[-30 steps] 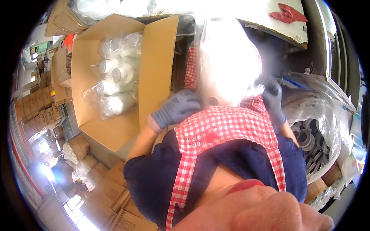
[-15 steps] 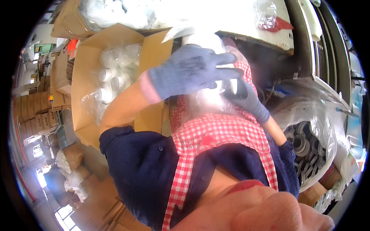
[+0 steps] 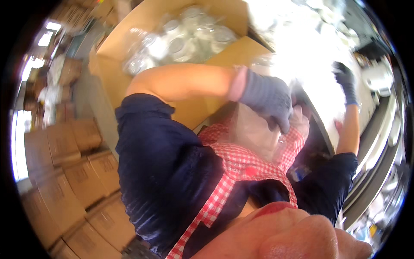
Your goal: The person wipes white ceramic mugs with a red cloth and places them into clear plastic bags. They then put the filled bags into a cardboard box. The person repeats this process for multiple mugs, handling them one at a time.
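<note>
My left hand (image 3: 271,101), in a grey knit glove with a pink cuff, is closed on the upper part of a clear plastic bag (image 3: 254,129). The bag stands against the red-and-white checked apron (image 3: 248,157) and has something whitish in it. Glare and the glove hide its top. Away to the right, my right hand (image 3: 346,77), in a dark grey glove, reaches over the bright white tabletop (image 3: 317,73). Its fingers are dark and blurred, and I cannot make out whether they touch anything.
An open cardboard box (image 3: 172,8) at the upper left holds several clear-wrapped white containers (image 3: 179,47). Stacked cartons (image 3: 86,181) fill the lower left. Pale clutter (image 3: 323,13) lies at the table's far end. A white appliance-like box (image 3: 377,80) stands at the right.
Both hands were around the shiny wrapped white container. My right hand has left it and swung right over the table, while my left stays at the bag. The view has turned.
</note>
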Tool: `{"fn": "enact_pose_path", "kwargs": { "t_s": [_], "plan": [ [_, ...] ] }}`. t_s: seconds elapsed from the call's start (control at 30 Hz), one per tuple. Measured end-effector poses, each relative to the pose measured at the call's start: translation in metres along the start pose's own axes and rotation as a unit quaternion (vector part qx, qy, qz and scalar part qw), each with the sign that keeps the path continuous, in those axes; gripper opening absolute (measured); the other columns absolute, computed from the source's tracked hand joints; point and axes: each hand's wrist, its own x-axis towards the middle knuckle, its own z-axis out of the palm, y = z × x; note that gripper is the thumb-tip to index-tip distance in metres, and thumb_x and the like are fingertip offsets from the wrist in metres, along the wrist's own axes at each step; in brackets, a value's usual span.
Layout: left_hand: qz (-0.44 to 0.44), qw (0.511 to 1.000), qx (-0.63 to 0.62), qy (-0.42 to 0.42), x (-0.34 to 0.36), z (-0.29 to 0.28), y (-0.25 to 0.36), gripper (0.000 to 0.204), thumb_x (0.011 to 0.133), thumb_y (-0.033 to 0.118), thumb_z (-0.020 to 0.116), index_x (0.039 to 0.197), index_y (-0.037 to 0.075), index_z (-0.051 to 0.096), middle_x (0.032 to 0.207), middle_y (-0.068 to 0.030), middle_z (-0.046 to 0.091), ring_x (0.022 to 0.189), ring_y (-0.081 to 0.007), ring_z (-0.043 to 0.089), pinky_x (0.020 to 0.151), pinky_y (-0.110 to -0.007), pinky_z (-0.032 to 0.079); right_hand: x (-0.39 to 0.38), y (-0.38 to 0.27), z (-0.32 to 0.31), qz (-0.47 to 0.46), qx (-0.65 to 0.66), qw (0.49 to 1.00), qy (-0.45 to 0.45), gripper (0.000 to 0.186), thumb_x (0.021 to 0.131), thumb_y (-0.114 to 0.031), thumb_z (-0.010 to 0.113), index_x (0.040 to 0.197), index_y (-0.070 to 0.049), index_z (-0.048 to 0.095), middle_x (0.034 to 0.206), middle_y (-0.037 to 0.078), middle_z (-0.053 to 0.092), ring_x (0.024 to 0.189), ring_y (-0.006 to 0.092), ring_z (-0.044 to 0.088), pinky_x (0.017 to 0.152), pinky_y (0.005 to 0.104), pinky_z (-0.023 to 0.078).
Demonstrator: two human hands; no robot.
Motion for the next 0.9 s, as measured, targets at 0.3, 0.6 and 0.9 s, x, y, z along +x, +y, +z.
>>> {"fn": "enact_pose_path", "kwargs": {
  "t_s": [0.3,0.6,0.9],
  "plan": [
    [-0.617,0.780,0.016,0.103,-0.229,-0.105,0.037,0.034,0.092,0.029,0.063,0.123,0.016,0.067,0.105,-0.0111,0.071,0.092,-0.0295,0.068,0.084,-0.038,0.052,-0.008,0.077,-0.187,0.104,-0.017,0.969,0.221,0.053,0.089,-0.037,0.064,0.135,-0.012,0.052,0.111,0.005,0.055,0.093,0.0148,0.049,0.078,0.0357,0.042],
    [-0.675,0.686,-0.049,-0.265,-0.394,0.006,-0.094,0.023,0.083,0.032,0.066,0.089,0.012,0.077,0.082,-0.0104,0.074,0.072,-0.0220,0.069,0.071,-0.040,0.053,-0.082,0.006,-0.211,0.027,0.003,0.970,0.242,0.078,0.086,-0.056,0.060,0.150,-0.019,0.035,0.149,0.007,0.038,0.134,0.0205,0.036,0.107,0.0524,0.034],
    [-0.609,0.729,0.215,-0.226,-0.507,0.071,-0.143,0.030,0.088,0.033,0.062,0.103,0.009,0.073,0.097,-0.0136,0.072,0.085,-0.0246,0.069,0.077,-0.039,0.053,-0.212,-0.002,-0.186,-0.056,-0.290,0.821,0.489,0.037,0.091,-0.020,0.063,0.124,-0.004,0.062,0.110,0.009,0.070,0.098,0.0202,0.067,0.085,0.0338,0.053]
  ]
}}
